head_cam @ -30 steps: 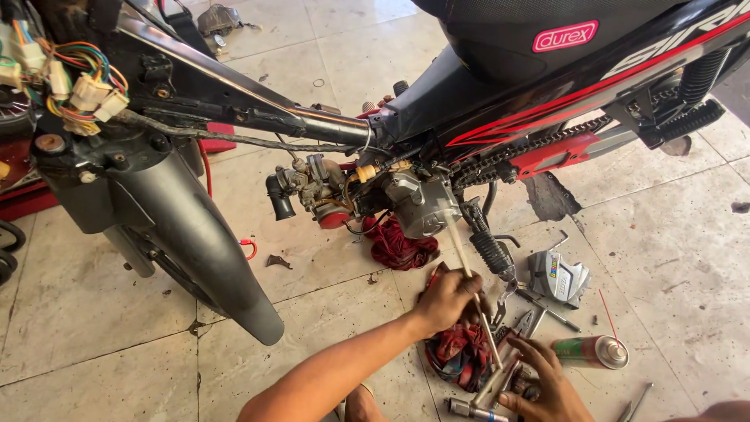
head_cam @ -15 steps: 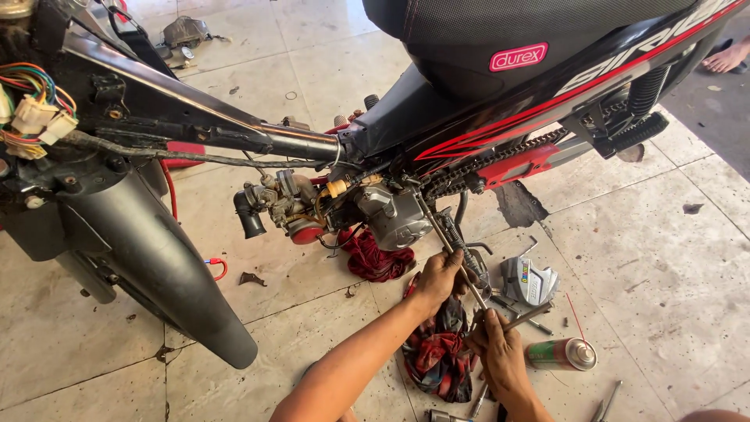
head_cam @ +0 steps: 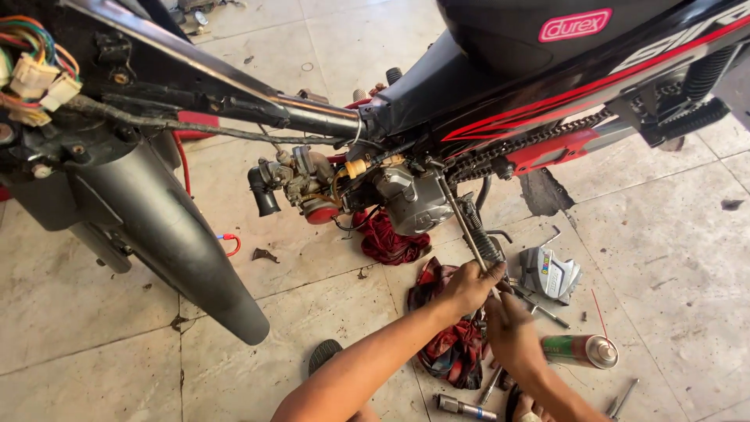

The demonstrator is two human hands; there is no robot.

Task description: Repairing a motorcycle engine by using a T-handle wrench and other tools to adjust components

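My left hand (head_cam: 469, 285) is closed around a long thin metal rod (head_cam: 459, 219) that slants from the motorcycle engine (head_cam: 414, 199) down towards me. My right hand (head_cam: 509, 322) sits just below the left, fingers curled at the rod's lower end. Both hands hover over a red checked cloth (head_cam: 445, 344) on the tiled floor. The rod's upper tip meets the engine casing beside the drive chain (head_cam: 531, 141). A ribbed black foot peg (head_cam: 486, 244) lies right next to the rod.
A carburettor (head_cam: 301, 180) hangs left of the engine, above a dark red rag (head_cam: 391, 238). A green spray can (head_cam: 582, 350), a silver cover part (head_cam: 551, 273) and loose sockets (head_cam: 465, 406) lie around my hands. The black front mudguard (head_cam: 172, 234) fills the left side.
My hands have risen from the pile of tools on the cloth. The left now grips the rod higher up and the right has closed in just under it.
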